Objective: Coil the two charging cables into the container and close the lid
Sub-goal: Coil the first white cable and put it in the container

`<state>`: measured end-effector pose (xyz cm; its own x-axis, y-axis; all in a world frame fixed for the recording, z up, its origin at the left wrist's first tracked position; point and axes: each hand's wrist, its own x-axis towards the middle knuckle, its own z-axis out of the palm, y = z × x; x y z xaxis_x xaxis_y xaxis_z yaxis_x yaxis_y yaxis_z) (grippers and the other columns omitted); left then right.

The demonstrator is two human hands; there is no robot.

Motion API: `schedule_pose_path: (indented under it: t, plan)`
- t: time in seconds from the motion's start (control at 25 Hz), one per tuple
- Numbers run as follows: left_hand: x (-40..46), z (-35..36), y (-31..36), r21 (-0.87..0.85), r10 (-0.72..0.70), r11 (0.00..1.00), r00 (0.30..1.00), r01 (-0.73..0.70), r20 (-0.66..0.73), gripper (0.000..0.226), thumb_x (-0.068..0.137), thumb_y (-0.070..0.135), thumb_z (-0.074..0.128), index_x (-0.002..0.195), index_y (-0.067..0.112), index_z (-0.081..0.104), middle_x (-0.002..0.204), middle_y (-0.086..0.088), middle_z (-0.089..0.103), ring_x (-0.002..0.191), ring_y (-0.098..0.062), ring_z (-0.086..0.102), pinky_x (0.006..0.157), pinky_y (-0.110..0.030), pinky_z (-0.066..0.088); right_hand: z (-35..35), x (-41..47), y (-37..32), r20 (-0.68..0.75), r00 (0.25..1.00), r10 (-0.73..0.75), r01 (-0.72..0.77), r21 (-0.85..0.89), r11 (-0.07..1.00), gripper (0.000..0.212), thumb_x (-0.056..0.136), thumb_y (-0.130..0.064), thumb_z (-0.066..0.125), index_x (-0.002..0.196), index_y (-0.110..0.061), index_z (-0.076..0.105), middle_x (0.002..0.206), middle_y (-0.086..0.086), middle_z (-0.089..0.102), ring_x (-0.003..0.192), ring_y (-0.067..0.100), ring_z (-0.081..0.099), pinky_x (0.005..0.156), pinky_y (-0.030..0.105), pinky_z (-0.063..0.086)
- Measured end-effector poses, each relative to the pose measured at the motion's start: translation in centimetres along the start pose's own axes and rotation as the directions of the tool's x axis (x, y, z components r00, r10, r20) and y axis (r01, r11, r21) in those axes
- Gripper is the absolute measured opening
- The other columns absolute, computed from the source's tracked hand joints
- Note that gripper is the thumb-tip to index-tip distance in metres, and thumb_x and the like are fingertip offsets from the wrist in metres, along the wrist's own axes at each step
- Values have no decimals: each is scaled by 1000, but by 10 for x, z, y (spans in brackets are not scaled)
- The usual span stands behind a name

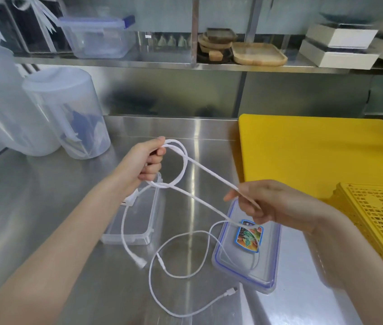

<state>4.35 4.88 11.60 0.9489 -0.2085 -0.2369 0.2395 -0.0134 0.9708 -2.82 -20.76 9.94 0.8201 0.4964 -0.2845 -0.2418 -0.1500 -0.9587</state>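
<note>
Two white charging cables are out on the steel counter [45,184]. Your left hand [144,160], at ten o'clock from the middle, has its fingers curled round a loop of the thicker white cable [183,160]. Your right hand [268,202], at three o'clock, pinches that same cable between thumb and fingers — the strand runs taut between your hands. The thinner white cable [162,273] lies loose at six o'clock. The clear rectangular plastic container [148,231] sits under your left wrist; its blue-rimmed clear lid [244,275] lies apart at four o'clock, bearing a colourful sticker [248,235] — its writing is unreadable.
</note>
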Motion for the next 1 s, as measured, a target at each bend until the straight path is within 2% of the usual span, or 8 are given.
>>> schedule_pose_path:
  t: [0.16, 0.32, 0.4, 0.52, 0.64, 0.76, 0.88, 1.0]
  plan:
    - [1, 8, 0, 26, 17, 999, 999, -19, 48, 39, 95, 34, 37, 59, 18, 37, 37, 11, 24, 30, -2, 16, 29, -13, 11, -5, 12, 19, -173, 985, 15, -120, -616, 778, 12, 78, -28, 67, 79, -38, 61, 79, -14, 63, 63, -2, 58, 52, 8, 42]
    - [0, 16, -4, 49, 18, 999, 999, -20, 50, 39, 94, 34, 38, 59, 18, 37, 38, 12, 24, 30, -2, 16, 28, -13, 13, -2, 25, 37, -216, 974, 65, -212, -778, 592, 9, 82, -34, 62, 73, -32, 60, 61, -14, 60, 54, -2, 55, 47, 6, 37]
    - [0, 14, -5, 32, 18, 999, 1000, -18, 17, 39, 94, 34, 38, 59, 18, 37, 38, 12, 24, 30, -3, 16, 28, -13, 14, -2, 26, 39, -353, 933, -76, -168, -612, 773, 14, 85, -31, 59, 72, -26, 60, 57, -10, 52, 52, 2, 47, 52, 12, 36]
    - [-2, 12, -10, -11, 2, 1000, 1000, -2, -3, 39, 94, 33, 38, 59, 17, 37, 37, 12, 24, 29, -2, 16, 28, -13, 12, -1, 22, 30, -467, 875, -127, 203, 116, 972, 10, 80, -31, 58, 81, -24, 66, 81, 1, 59, 78, 10, 53, 80, 26, 39]
    - [-3, 20, -14, -36, -4, 999, 1000, 5, 19, 38, 94, 32, 37, 59, 17, 37, 37, 12, 23, 29, -2, 15, 30, -14, 10, 10, 22, 18, -341, 926, -163, 361, 671, 648, 16, 80, -32, 53, 75, -30, 67, 120, 14, 64, 115, 26, 58, 100, 46, 43]
    - [-3, 26, -16, -65, -4, 998, 999, 6, 36, 38, 95, 32, 36, 59, 17, 37, 37, 12, 24, 30, -2, 15, 31, -15, 9, 25, 26, 12, -306, 907, -290, 401, 840, 366, 15, 85, -27, 51, 77, -25, 63, 113, 15, 68, 111, 28, 61, 96, 53, 44]
    - [-2, 25, -21, -81, -12, 997, 999, 14, 30, 39, 95, 32, 37, 59, 17, 38, 37, 12, 24, 29, -2, 16, 31, -15, 9, 25, 27, 12, -287, 927, -242, 345, 906, 245, 16, 86, -28, 49, 74, -20, 56, 69, 1, 67, 68, 10, 66, 81, 45, 56]
    - [2, 16, -28, 25, -6, 1000, 998, 8, -66, 39, 94, 31, 39, 58, 17, 37, 36, 13, 22, 29, -3, 14, 31, -12, 10, 7, 25, 12, -103, 984, -147, 144, 941, 307, 15, 83, -27, 47, 79, -14, 52, 51, -3, 44, 36, 3, 23, 39, 16, 36]
